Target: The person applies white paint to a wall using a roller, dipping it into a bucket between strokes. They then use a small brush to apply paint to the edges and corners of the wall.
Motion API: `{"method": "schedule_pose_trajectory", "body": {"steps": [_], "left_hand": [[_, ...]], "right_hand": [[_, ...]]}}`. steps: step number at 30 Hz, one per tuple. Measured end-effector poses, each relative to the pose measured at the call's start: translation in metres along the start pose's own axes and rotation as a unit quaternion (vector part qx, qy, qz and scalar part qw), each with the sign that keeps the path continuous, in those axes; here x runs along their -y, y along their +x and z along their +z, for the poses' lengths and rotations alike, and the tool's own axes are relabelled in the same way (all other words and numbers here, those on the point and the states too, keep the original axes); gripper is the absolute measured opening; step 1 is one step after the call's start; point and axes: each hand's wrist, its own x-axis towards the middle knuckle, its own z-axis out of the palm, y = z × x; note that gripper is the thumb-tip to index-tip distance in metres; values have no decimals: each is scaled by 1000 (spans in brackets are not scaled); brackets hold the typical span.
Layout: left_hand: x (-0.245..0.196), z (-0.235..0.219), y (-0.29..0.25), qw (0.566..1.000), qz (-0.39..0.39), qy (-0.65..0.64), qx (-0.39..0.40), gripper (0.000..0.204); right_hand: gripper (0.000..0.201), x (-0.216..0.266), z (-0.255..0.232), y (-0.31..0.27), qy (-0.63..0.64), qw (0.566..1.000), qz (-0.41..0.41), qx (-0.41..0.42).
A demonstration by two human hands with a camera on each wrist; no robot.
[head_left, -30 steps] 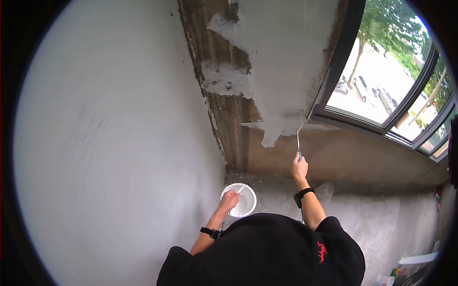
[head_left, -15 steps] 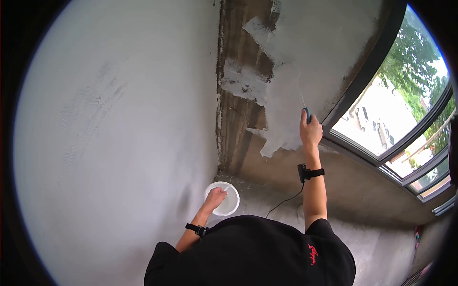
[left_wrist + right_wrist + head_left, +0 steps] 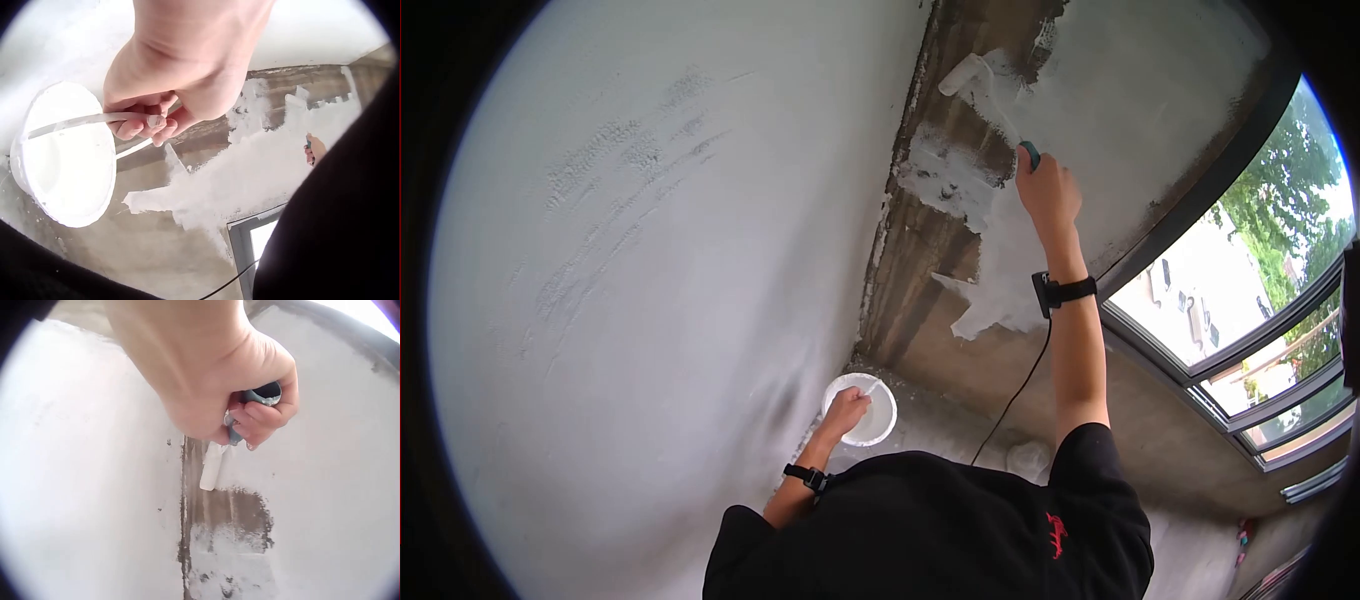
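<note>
My right hand grips the blue-green handle of a small paint roller, arm stretched up and forward. The white roller sleeve lies over a brown unpainted strip of wall near the corner, at a patch of white paint. Low on the left, my left hand holds the white bucket by its handle, fingers curled round the strap. White paint shows inside the bucket.
A smooth light wall with rough marks stands on the left. Brown streaks run down the corner. A dark-framed window is at the right. A black cable hangs from the right wrist camera.
My right hand has raised the roller from beside the window's lower corner, up and left to the brown strip. The left hand keeps hold of the bucket; the head view has turned.
</note>
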Motion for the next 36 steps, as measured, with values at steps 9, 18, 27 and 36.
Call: {"method": "schedule_pose_trajectory", "body": {"steps": [9,18,27,36], "left_hand": [[10,-16,-4,1000,8,26,-12,21],[5,4,7,999,29,33,-1,25],[-7,35,10,999,14,-25,26,19],[-12,21,0,997,65,-42,32,18]], "right_hand": [[50,33,0,39,-7,998,-58,21],[52,-67,-24,-19,-64,997,-15,50],[50,-191,-46,-106,-119,988,63,79],[53,-157,-32,-105,-91,991,72,64]]}}
